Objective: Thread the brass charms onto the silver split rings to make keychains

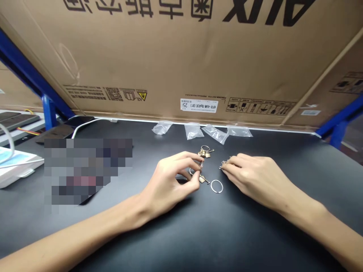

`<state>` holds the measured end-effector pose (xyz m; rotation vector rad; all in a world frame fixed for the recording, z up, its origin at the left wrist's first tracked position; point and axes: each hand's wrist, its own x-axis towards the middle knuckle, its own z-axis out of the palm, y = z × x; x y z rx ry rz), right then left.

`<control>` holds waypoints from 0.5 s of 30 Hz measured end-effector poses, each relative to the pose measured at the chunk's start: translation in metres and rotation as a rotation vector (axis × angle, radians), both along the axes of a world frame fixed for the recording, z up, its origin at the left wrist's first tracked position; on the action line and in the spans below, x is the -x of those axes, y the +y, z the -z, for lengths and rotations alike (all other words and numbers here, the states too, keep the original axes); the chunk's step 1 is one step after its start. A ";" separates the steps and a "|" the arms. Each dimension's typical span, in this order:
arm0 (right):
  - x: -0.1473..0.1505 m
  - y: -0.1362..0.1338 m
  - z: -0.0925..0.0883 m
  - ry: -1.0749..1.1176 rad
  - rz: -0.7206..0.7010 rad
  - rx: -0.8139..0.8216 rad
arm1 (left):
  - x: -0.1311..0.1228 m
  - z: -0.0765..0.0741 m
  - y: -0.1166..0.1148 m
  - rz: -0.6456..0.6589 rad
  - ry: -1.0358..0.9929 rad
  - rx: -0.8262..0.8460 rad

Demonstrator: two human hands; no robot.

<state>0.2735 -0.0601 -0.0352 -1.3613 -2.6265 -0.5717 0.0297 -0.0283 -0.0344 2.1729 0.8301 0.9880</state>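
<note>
Brass-coloured keys (202, 179) lie on the black table (255, 238) between the hands. The left hand (170, 181) pinches a metal ring (201, 164) in its fingertips, the right hand (249, 175) pinches a small key bunch (225, 163), and a loose ring (216, 186) rests just beside.

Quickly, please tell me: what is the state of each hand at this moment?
Left hand: closed, pinching a metal ring.
Right hand: closed, pinching small metal keys.
</note>
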 end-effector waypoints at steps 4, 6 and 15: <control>0.005 -0.002 -0.002 0.188 0.017 0.028 | -0.001 -0.001 -0.001 0.001 -0.010 -0.067; 0.009 -0.002 -0.004 0.391 0.060 0.147 | -0.001 -0.001 -0.002 0.004 -0.009 -0.083; 0.020 -0.003 -0.006 0.964 0.189 0.695 | -0.001 0.002 -0.003 0.023 0.022 -0.138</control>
